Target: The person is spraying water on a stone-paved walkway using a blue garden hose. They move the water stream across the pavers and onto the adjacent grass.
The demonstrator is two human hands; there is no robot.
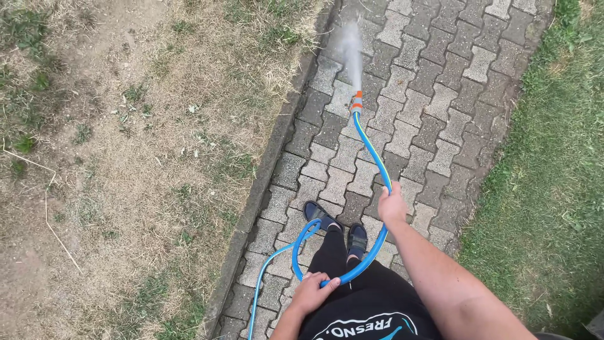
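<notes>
- Hose (376, 165): glossy blue, ribbed, looped over interlocking grey paving (440, 94); orange nozzle (357, 102) spraying.
- Right hand (391, 206): grip closed around hose behind nozzle.
- Left hand (313, 291): grip wrapped on loop, near dark sandals (357, 239).
- Dry grass (138, 164) alongside.

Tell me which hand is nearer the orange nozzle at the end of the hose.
Right. The right hand grips the blue hose just below the orange nozzle, a short stretch back from it. The left hand holds the hose much farther back, by the person's waist.
</notes>
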